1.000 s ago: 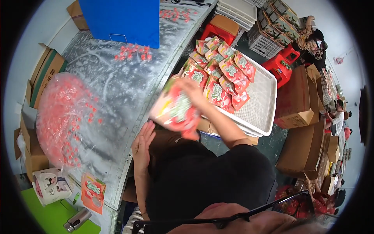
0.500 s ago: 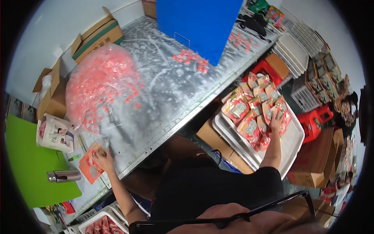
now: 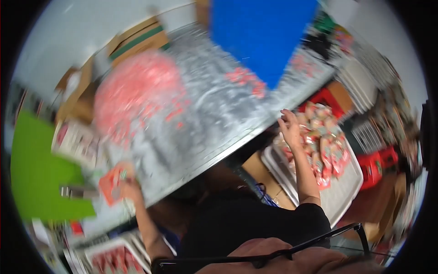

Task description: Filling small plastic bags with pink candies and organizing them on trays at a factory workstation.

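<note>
table (image 3: 196, 123) looks metallic, streaked | left bag (image 3: 137, 82) is shiny plastic | right tray (image 3: 345, 188) is plastic | right pouches (image 3: 326, 155) look glossy | near shirt (image 3: 260, 223) is matt cloth

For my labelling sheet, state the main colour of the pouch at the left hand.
The pouch is mostly orange-red, best seen in the head view.

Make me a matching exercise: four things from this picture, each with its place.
1. Flat orange-red pouch
2. Silver metal bottle
3. Bulging clear plastic bag
4. White rectangular plastic tray

A. On the bright green mat
B. Beneath heaped shiny reddish pouches
C. At the left hand
D. Beside a brown cardboard box

Pairs: 1-C, 2-A, 3-D, 4-B
</note>
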Demonstrator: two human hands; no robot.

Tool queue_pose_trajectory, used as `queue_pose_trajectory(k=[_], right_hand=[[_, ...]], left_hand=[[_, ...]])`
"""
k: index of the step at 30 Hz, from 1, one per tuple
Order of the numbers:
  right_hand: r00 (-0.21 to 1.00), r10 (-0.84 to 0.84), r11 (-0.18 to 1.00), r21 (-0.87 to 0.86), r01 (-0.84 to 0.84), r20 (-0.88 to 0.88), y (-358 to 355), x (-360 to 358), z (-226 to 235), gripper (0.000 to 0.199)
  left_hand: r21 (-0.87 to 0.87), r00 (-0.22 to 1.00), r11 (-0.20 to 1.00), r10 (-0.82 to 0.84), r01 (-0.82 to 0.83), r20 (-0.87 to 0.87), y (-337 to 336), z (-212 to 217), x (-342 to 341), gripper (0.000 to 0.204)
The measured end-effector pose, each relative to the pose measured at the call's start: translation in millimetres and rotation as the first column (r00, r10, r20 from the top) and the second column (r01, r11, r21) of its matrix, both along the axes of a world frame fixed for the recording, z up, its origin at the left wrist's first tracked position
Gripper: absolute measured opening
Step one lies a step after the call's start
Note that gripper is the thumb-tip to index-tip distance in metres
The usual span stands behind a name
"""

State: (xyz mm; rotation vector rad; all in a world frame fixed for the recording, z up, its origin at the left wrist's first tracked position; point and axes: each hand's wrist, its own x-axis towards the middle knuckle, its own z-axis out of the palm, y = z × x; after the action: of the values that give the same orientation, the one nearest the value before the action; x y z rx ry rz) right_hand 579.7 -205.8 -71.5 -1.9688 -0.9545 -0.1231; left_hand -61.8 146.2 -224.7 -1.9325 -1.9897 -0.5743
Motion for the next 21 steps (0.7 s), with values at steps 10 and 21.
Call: queue_pose_trajectory(k=[10, 21], right_hand=[[0.562, 0.798, 0.577, 0.008, -0.817, -0.217, 180, -214, -27, 0.016], [0.208, 0.953, 0.197, 0.071, -0.978, 0.221, 266, -347, -42, 0.028]], left_hand=[[0.080, 0.959, 0.988, -0.145, 0.129, 0.244, -30, 51, 49, 0.033], [0.069, 0.910, 0.966, -0.258, 0.249, 0.324, -35, 68, 53, 0.014]])
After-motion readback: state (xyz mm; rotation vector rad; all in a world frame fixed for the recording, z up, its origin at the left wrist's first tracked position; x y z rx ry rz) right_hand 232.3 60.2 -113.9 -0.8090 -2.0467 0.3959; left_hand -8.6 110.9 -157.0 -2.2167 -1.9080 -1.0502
